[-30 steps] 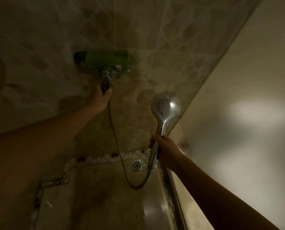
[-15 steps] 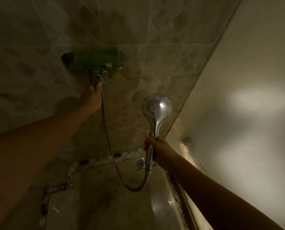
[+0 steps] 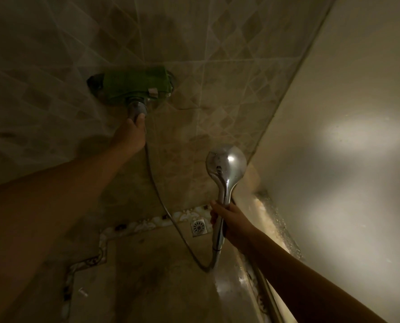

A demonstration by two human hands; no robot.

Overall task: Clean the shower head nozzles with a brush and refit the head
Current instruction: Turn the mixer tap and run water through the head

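In a dim tiled shower stall, a person's right hand point(image 3: 229, 221) grips the handle of the shower head point(image 3: 227, 165), held upright off the wall with its nozzle face turned away, while the left hand point(image 3: 130, 134) closes round the chrome fitting point(image 3: 137, 108) beneath a green cloth-wrapped mixer point(image 3: 136, 86), apparently to work the hose point(image 3: 161, 201) joint.

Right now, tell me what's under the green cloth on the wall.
A wall fitting: its dark end pokes out left; a chrome knob, gripped by the left hand, hangs below. The cloth hides its body.
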